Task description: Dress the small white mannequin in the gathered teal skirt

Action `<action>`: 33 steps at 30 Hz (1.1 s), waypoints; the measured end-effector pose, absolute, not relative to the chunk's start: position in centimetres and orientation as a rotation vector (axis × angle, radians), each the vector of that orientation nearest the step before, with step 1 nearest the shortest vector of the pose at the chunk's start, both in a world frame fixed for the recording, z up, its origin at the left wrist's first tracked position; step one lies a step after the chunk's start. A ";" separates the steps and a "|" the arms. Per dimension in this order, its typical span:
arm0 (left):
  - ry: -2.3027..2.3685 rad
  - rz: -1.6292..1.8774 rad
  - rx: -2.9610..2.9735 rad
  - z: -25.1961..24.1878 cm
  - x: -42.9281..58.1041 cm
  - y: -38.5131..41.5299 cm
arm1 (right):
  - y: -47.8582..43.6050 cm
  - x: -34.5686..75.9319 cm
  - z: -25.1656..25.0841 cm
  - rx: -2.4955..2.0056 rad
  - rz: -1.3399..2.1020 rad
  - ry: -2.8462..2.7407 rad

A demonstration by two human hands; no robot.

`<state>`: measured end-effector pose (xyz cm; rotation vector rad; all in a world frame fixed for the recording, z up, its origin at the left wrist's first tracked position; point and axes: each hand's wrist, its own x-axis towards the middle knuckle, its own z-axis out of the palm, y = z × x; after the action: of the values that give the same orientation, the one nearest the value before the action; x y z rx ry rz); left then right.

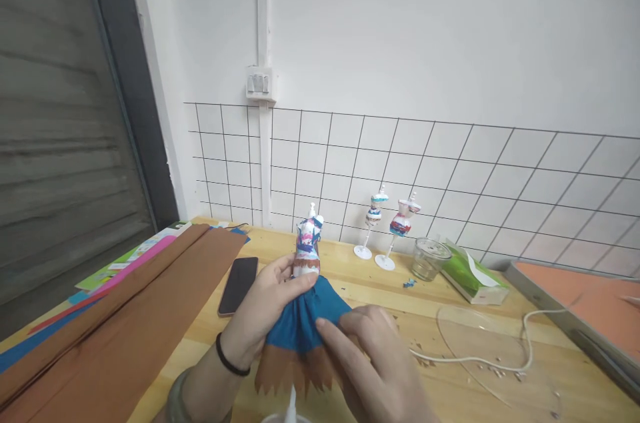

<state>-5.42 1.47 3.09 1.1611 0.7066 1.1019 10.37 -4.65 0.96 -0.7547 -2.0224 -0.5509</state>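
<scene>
A small mannequin with a painted torso wears a blue paper skirt edged in brown fringe, and it leans over the wooden table. My left hand, with a black band at the wrist, grips the mannequin at its waist, thumb across the top of the skirt. My right hand lies on the skirt's right side, its fingers pressed onto the blue paper. A white nozzle tip pokes up at the bottom edge, just below the fringe.
Brown paper sheets over coloured ones cover the table's left. A dark phone lies beside my left hand. Two more small mannequins, a glass cup, a green tissue pack, a white cable and an orange board lie right.
</scene>
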 end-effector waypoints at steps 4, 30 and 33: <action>0.717 1.123 1.158 3.0 -5.3 1.3 | -5.3 10.1 1.3 -0.735 -0.530 -2.053; 0.485 0.952 1.449 3.9 -7.1 1.5 | -4.8 9.5 0.1 -0.718 -0.162 -1.853; 0.438 0.884 1.540 3.5 -7.1 1.5 | -4.8 11.0 0.8 -0.990 0.193 -1.745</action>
<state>-7.14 1.46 3.51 1.5397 0.4376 0.8845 10.95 -4.79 0.83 -0.9897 -1.7446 0.1926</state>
